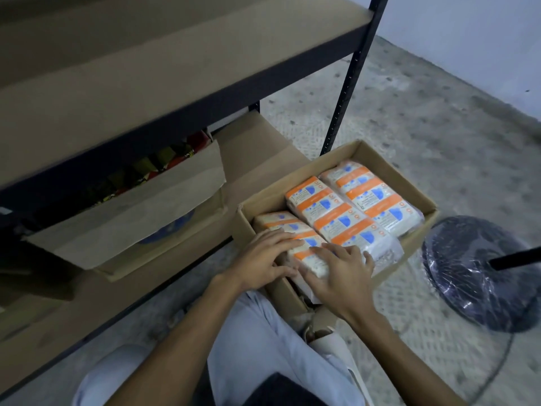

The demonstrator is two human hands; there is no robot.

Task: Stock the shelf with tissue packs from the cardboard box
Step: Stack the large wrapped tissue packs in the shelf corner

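Watching the head cam feed here, and both hands are in the cardboard box, on the same tissue pack. It's the one on the left side of the box, nearest the shelf. The left hand has its fingers laid nearly straight across the top of the pack, and the thumb runs along the pack's near end, so it's gripping rather than just resting. The right hand is right beside it with the fingers bent over the top of the wrapper and the thumb tucked in at the same near end, so that's a grip too. I honestly can't tell if the pack is lifted at all or is just lying in the box. The other tissue packs lie flat beside it in two rows, orange and white wrappers with blue marks, filling the middle and right side of the box. The box sits on the floor just in front of the shelf's lowest board. That board has a second carton on it with its flap hanging open. A fan base wrapped in plastic film stands on the floor just right of the box. The person's pale trousers fill the bottom of the view.
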